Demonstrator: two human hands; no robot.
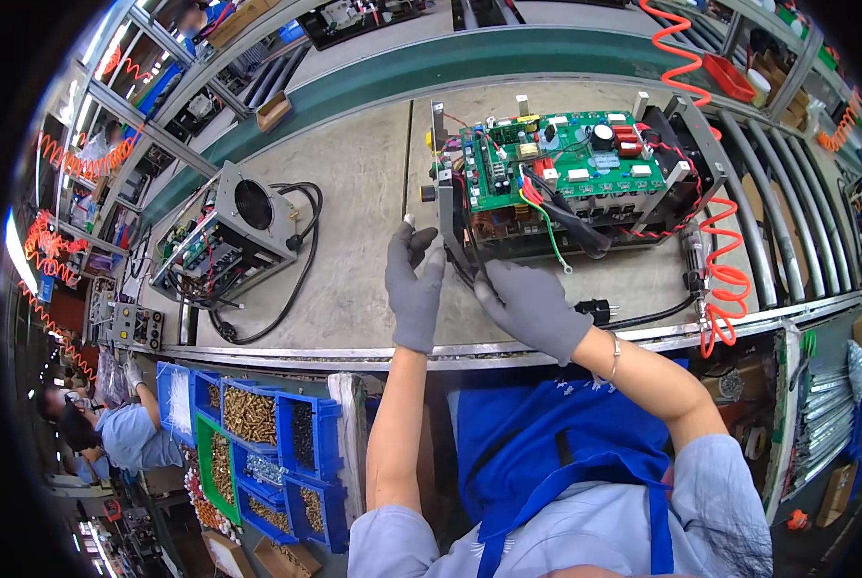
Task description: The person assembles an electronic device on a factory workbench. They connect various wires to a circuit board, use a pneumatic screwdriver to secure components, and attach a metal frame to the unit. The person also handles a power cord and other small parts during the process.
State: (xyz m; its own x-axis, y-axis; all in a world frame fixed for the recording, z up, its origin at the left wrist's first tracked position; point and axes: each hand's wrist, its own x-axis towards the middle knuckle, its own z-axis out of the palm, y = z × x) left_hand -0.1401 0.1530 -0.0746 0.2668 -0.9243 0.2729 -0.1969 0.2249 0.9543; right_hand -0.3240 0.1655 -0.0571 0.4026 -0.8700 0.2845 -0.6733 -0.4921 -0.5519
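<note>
A partly built electrical unit with an exposed green circuit board (595, 154) stands on the workbench, its grey end panel (447, 217) facing left. My left hand (414, 294), in a grey glove, is just left of this panel, thumb and fingers apart. My right hand (537, 306), also gloved, is at the panel's lower inner side. Its fingers close round a black cable (470, 241) there; the fingertips are partly hidden. A green-yellow wire with a ring terminal (558, 249) hangs from the board above my right hand. A black mains plug (596, 310) lies beside my right wrist.
A second unit with a fan (253, 204) and a coiled black cord sits at left. Blue bins (325, 438) of brass fittings and screws hang below the bench edge. An orange coiled air hose (729, 279) and rollers (787, 212) are at right. A co-worker (140, 433) is at lower left.
</note>
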